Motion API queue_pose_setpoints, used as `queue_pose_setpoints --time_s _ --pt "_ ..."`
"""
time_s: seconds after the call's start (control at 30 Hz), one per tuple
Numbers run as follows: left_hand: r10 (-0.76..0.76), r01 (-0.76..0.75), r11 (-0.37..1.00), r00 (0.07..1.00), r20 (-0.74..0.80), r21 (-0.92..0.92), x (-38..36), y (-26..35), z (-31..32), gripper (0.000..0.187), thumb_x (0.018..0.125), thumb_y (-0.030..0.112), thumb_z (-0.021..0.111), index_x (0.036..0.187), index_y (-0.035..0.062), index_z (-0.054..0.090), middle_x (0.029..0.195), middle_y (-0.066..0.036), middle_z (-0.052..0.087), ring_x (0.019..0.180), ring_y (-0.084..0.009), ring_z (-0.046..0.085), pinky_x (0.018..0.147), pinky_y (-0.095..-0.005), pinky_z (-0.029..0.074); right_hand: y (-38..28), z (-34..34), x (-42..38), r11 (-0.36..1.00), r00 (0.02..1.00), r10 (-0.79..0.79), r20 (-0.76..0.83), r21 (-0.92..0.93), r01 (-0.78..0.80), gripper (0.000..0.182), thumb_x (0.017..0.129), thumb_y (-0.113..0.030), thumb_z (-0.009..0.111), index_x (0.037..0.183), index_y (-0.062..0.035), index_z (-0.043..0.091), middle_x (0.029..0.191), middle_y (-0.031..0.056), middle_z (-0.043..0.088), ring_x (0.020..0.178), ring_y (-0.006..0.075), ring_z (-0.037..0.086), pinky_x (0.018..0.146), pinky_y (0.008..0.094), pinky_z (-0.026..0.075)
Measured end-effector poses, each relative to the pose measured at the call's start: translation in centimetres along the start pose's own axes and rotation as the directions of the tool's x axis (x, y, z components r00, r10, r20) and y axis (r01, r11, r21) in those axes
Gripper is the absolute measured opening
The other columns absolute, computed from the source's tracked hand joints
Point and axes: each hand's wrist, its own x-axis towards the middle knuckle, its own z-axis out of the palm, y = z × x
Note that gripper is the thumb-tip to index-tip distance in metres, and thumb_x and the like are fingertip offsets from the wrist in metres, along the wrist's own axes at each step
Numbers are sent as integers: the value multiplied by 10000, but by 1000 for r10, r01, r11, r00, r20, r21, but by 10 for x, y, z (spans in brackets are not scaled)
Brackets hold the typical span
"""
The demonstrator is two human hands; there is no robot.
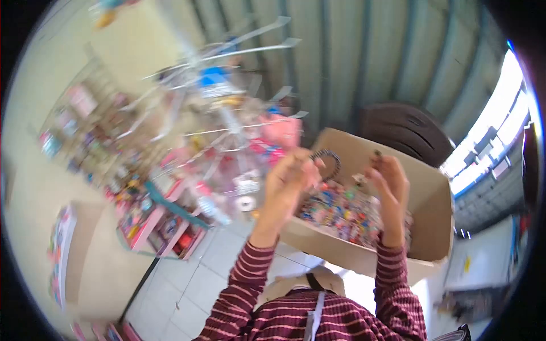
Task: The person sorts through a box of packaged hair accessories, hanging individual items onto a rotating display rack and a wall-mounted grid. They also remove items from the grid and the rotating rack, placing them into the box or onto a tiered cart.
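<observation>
My left hand (289, 179) is closed, pinching a dark, bead-like ring (336, 163) the size of a bracelet or hair tie. The ring hangs above a big cardboard box (438, 219). To the right, my right hand (389, 182) is raised over the same box with its fingers drawn together. A tiny dark bit (377, 153) shows at those fingertips, and a small pale item (359, 178) is just beside them; what exactly the hand grips is too small to tell. Below both hands lies a pile of small colourful pieces (341, 213) inside the box.
At the left stands a blurred wire display rack (227, 122) with prongs and hanging goods. A pink shelf unit (153, 230) with small items is beneath it. A dark brown chair back (404, 128) rises behind the box, before a ribbed metal wall (335, 68). White tiles (219, 261) cover the floor.
</observation>
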Motion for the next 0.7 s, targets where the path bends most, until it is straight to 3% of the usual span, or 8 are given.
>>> queue_pose_setpoints --time_s 0.13,0.23,0.27,0.33,0.4,0.5,0.6,0.7 --pt "145 -130 985 980 -135 113 -61 50 -44 206 820 218 463 861 16 463 587 22 391 539 -74 355 526 -220 304 -31 62 -23 962 981 -193 34 201 183 224 752 -87 494 910 70 471 790 107 532 712 144 502 638 247 397" --pt "224 -222 974 933 -281 42 -116 76 -83 192 826 219 445 841 29 463 575 34 362 511 -64 309 489 -214 251 -34 110 -47 943 978 -205 43 277 186 293 746 -139 480 928 89 483 830 146 544 716 170 516 651 268 405" --pt "246 -259 966 917 -315 2 -135 85 -96 184 829 203 436 852 22 462 591 19 377 519 -65 307 499 -211 263 -31 124 -54 937 976 -207 67 300 178 293 746 -139 480 928 89 483 830 146 544 716 170 516 651 268 405" --pt "285 -310 951 889 -359 -14 -170 98 -120 177 832 187 427 863 16 462 608 5 392 527 -65 305 510 -209 274 -23 151 -65 907 950 -108 293 421 -26 344 739 -160 460 956 106 486 882 176 543 724 191 524 667 292 414" --pt "380 -300 925 760 -528 234 -198 112 -138 182 830 210 424 842 36 471 580 19 381 494 -67 319 484 -207 252 -22 181 -73 890 908 -101 407 445 -101 326 741 -118 426 961 115 488 904 177 538 734 196 526 681 294 410" --pt "464 -342 885 609 -643 315 -228 135 -157 205 839 208 405 879 23 483 620 -4 444 494 -70 343 476 -203 260 -9 226 -79 883 787 -141 600 436 -174 263 750 -37 407 970 75 499 905 157 533 784 192 503 727 284 382" --pt "579 -359 814 451 -679 457 -240 151 -173 257 834 212 411 954 -2 488 661 -35 484 494 -76 328 474 -188 260 3 271 -77 876 738 -237 631 467 -118 256 744 -16 431 980 56 498 912 141 518 803 185 479 746 284 369" --pt "646 -329 763 406 -646 556 -247 154 -192 298 843 210 387 1011 -19 478 683 -60 517 490 -76 335 464 -178 262 22 315 -75 846 698 -309 646 522 -109 271 714 23 477 984 38 490 1015 130 439 870 180 439 782 278 345"
